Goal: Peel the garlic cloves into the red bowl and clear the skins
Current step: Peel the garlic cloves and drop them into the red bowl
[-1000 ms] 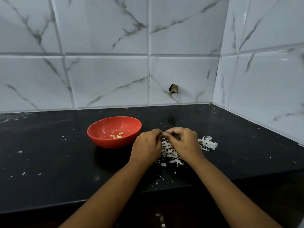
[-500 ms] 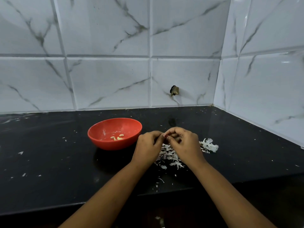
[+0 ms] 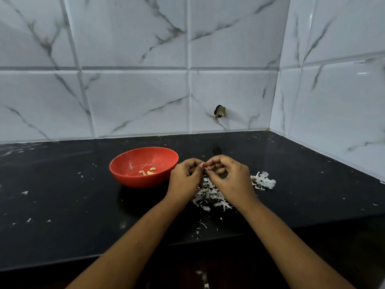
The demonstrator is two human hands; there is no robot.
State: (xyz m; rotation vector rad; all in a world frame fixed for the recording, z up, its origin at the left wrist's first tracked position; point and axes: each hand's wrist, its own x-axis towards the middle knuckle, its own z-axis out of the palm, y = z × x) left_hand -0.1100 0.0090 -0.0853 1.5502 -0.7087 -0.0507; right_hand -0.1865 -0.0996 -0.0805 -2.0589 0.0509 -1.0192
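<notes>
The peeling step looks under way: the left hand (image 3: 184, 178) and right hand (image 3: 231, 178) both pinch one garlic clove (image 3: 206, 168) in a fingertip grip above the skins (image 3: 210, 195) on the tabletop (image 3: 62, 195), so next comes stripping it, then dropping it into the red bowl (image 3: 133, 180) just beside.

The black stone countertop (image 3: 62, 205) carries a red bowl (image 3: 133, 174), a heap of white garlic skins (image 3: 210, 195), another clump of skins (image 3: 263, 180) nearby, and scattered flecks.
</notes>
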